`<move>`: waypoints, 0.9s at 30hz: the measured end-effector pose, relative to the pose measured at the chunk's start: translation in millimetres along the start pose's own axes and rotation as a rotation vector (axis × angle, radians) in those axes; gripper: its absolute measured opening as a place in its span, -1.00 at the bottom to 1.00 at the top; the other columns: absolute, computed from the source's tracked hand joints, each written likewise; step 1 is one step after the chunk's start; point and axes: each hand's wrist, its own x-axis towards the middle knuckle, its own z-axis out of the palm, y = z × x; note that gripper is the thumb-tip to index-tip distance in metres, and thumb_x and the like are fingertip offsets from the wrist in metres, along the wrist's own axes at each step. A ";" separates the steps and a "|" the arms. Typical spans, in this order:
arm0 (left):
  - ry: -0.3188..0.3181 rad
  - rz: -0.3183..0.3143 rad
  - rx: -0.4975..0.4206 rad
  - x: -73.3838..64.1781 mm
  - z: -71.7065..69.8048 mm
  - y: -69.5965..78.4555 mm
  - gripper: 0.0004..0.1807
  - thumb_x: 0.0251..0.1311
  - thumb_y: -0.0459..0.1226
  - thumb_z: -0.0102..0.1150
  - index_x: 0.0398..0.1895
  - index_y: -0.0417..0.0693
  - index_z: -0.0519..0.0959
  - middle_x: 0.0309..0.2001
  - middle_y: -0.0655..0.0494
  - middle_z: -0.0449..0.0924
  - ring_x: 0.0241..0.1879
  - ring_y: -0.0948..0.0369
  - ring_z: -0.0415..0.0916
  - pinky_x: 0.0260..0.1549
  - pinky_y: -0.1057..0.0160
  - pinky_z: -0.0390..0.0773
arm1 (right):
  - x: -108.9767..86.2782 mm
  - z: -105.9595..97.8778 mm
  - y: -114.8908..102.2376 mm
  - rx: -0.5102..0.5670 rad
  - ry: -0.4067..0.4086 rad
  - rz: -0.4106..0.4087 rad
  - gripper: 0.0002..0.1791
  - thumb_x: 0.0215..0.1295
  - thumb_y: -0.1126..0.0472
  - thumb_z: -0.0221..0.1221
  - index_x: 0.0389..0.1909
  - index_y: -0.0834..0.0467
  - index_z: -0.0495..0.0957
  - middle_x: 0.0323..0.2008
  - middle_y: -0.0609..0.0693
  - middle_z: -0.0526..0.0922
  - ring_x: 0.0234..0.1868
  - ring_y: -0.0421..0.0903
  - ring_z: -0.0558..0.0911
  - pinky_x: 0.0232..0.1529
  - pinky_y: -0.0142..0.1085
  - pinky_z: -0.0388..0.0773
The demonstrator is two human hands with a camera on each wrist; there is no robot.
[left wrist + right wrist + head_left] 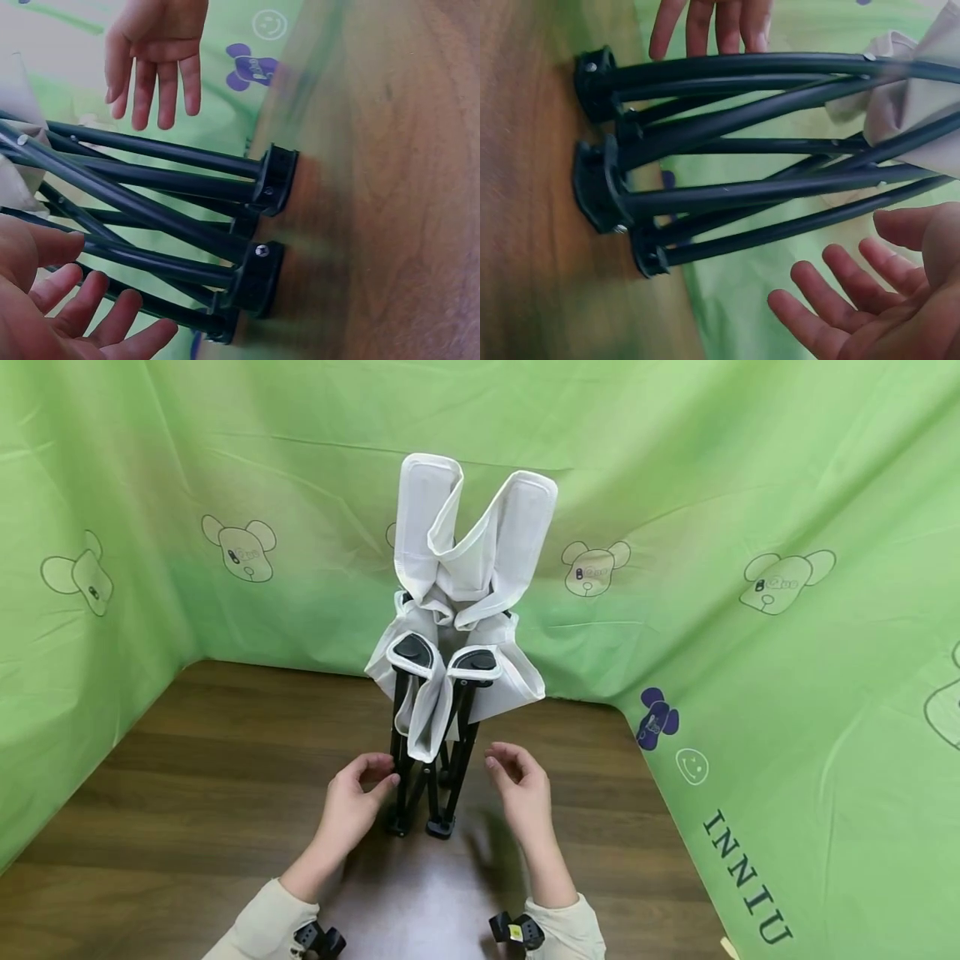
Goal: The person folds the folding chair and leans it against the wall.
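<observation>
A folding chair with a white fabric seat [468, 568] and black tube legs [462, 739] stands upright, folded together, in the middle of the head view. Its crossed tubes end in black plastic feet [259, 281] down on the wooden surface. On the chair's left, my left hand [352, 797] has relaxed, slightly bent fingers, the fingertips right at the legs. My right hand [525, 793] hovers on the other side, apart from the legs, with fingers loosely spread in the right wrist view. Neither hand grips anything.
Green cloth [315, 610] printed with bear heads hangs behind the chair and along both sides. Brown wood-grain surface [225, 777] spreads under the chair. Black devices [517, 931] are strapped at both wrists.
</observation>
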 end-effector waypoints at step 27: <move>-0.067 -0.009 -0.049 2.5 17.8 -15.6 -0.74 0.20 -0.48 0.38 -0.03 -0.25 0.69 -0.16 -0.06 0.77 -0.17 0.09 0.70 -0.12 0.33 0.63 | -15.2 41.4 42.3 -0.060 -0.084 -0.021 -0.70 0.26 0.52 0.29 0.00 0.32 0.58 -0.15 0.24 0.72 -0.10 0.15 0.69 -0.11 -0.34 0.63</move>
